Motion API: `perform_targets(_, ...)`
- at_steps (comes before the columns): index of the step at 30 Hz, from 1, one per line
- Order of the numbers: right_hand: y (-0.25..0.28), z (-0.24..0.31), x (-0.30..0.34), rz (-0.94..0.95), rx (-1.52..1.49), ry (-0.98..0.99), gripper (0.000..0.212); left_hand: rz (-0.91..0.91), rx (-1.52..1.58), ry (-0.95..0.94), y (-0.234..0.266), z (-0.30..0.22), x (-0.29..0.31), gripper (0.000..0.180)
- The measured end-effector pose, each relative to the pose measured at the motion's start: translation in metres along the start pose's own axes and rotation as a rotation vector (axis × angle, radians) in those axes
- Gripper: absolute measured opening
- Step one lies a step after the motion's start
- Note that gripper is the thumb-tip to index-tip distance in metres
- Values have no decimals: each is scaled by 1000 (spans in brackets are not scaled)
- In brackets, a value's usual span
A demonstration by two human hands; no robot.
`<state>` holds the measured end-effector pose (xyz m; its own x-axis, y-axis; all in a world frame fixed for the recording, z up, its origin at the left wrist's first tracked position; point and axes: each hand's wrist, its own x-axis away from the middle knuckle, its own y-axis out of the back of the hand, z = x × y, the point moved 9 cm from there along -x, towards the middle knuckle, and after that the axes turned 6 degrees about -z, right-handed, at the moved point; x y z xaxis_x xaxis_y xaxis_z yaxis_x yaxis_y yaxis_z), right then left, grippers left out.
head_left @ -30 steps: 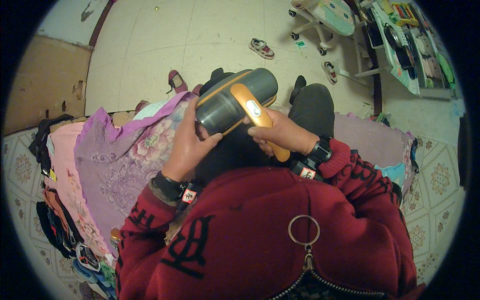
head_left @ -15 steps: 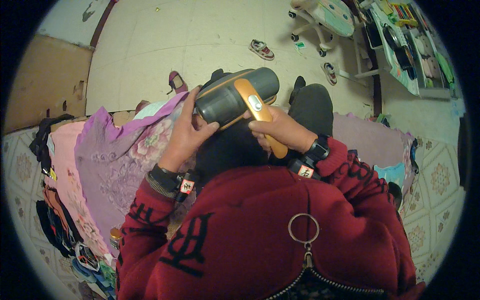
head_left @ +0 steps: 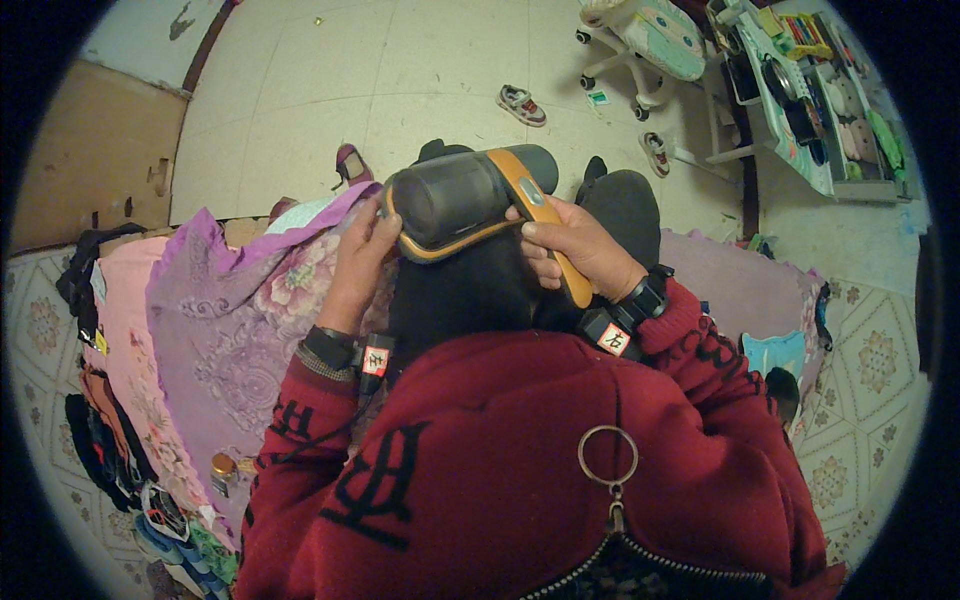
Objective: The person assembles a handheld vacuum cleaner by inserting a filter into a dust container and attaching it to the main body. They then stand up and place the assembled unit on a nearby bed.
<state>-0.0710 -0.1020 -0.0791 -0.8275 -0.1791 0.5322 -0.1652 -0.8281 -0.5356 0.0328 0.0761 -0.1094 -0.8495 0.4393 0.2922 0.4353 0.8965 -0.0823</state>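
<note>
I hold a handheld vacuum cleaner (head_left: 455, 200) with a smoky see-through body, an orange rim and an orange handle with a silver button. It lies sideways above my dark-trousered lap. My left hand (head_left: 362, 255) grips its left end, with the thumb over the orange rim and the other fingers partly hidden behind. My right hand (head_left: 585, 248) is wrapped round the lower part of the orange handle. Each wrist wears a black strap with a small dark box and a white label.
I sit on a bed with a purple floral cover (head_left: 215, 330). A small gold-lidded jar (head_left: 223, 466) stands at my left. Shoes (head_left: 521, 105) lie on the floor ahead, near a wheeled chair (head_left: 650, 40). A cluttered desk (head_left: 790, 110) is at the far right; clothes (head_left: 105, 430) lie at the left.
The vacuum cleaner has been rolled, so its clear side and orange rim now face up toward me. The left hand has shifted slightly left; the handle has swung a little right.
</note>
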Motion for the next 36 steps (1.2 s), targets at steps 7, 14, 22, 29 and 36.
perform_targets(7, -14, -9, 2, 85, -38, -80, 23, -30, 142, -3, -1, -11, 15, 50)
perform_targets(14, -14, -13, -3, 35, 28, -79, 23, -68, 86, 72, 3, 9, 9, 47)
perform_targets(22, -15, -14, -8, 14, 63, -38, 23, -79, -321, -276, 8, -42, 14, 60)
perform_targets(29, -19, -14, -10, 32, 95, -3, 23, -55, -733, -396, -16, -58, 23, 76)
perform_targets(36, -18, -14, -11, 5, 91, -6, 28, -47, -725, -375, -16, -62, 16, 72)
